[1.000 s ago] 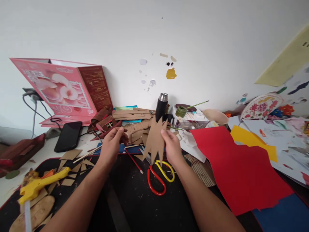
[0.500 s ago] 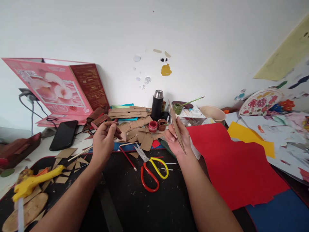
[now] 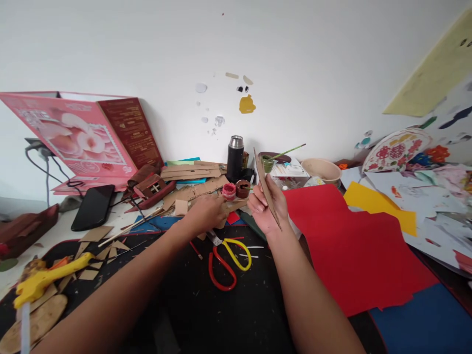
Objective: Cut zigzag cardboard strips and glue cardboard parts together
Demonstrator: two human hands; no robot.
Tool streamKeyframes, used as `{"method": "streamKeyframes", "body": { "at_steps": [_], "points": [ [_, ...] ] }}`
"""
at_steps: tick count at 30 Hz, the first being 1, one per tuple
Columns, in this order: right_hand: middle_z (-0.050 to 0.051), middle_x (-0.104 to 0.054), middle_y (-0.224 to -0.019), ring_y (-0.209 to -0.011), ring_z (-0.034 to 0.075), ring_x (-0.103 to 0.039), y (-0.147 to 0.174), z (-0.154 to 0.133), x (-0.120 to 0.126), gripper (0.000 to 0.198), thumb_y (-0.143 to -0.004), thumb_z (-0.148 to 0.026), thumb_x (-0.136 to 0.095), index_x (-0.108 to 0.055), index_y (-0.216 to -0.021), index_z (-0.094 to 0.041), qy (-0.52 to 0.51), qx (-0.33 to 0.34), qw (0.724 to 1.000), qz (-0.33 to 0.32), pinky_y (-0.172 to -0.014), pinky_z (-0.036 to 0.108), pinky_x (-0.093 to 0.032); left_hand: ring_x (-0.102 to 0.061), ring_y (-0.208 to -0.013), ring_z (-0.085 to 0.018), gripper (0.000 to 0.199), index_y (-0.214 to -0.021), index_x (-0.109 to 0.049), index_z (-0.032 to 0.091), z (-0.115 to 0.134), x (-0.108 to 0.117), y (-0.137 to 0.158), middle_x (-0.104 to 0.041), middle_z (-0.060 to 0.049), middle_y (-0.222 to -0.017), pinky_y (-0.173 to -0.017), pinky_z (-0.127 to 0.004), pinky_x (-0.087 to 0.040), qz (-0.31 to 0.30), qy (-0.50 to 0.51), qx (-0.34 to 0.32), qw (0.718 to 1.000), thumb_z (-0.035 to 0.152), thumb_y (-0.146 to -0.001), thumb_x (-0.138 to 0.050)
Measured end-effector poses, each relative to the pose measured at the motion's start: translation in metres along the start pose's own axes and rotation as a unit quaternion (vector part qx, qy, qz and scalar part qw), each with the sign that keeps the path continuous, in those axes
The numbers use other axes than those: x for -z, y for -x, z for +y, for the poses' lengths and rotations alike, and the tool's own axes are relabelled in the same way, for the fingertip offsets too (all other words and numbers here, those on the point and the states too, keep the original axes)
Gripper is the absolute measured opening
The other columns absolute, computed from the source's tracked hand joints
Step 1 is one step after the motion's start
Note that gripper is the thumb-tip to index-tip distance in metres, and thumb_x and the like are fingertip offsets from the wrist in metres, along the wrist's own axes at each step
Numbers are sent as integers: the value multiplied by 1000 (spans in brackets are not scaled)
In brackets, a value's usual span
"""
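My right hand (image 3: 273, 199) is closed around a thin piece of brown cardboard (image 3: 265, 182), held upright and seen nearly edge-on. My left hand (image 3: 209, 214) reaches over loose cardboard scraps (image 3: 181, 207), close to a jar of red paint (image 3: 228, 192). Its back faces me and hides what the fingertips do. Beside the red jar stands a jar of brown paint (image 3: 242, 189). Below the left hand lie scissors (image 3: 224, 255) with one red and one yellow handle, their blades partly covered by it. A red pencil (image 3: 196, 250) shows just left of them.
A black thermos (image 3: 235, 162) stands by the wall. On the left are a yellow glue gun (image 3: 51, 278), a phone (image 3: 93, 207) and a pink box (image 3: 84, 137). Red paper (image 3: 354, 246) spreads on the right, with a beige bowl (image 3: 321, 169) behind it.
My left hand has moved right, from above the left-hand scraps to the cardboard pieces by the paint jars. The right hand keeps its hold on the cardboard. The view has shifted slightly.
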State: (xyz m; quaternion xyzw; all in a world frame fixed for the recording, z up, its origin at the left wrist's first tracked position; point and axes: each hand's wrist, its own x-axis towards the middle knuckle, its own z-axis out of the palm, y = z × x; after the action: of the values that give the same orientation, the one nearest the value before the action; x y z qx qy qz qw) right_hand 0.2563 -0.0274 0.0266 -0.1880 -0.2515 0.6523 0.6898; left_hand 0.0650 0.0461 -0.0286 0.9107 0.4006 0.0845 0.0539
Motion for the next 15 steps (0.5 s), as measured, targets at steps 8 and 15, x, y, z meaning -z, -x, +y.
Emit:
{"method": "streamKeyframes", "body": {
  "at_steps": [8,15],
  "points": [
    [-7,-55,-50,-33,8,-41,-1,-3,3,41,-107,-40,-68,-64,-71,-21,-1,5,1000,6,-35,21,-36,-70,-116,-37,25,-113,-77,20,-5,-7,-13,-77,-17,-120,-101,-48,-53,-20,-37,-10,999,21,-94,-61],
    [-8,-56,-50,-37,10,-49,0,3,3,30,-102,-40,-74,-69,-77,-23,0,-18,1000,26,-40,21,-45,-67,-123,-39,25,-111,-76,17,19,-13,-31,-76,-21,-123,-108,-50,-51,-9,-20,-2,1000,31,-102,-57]
  ]
}}
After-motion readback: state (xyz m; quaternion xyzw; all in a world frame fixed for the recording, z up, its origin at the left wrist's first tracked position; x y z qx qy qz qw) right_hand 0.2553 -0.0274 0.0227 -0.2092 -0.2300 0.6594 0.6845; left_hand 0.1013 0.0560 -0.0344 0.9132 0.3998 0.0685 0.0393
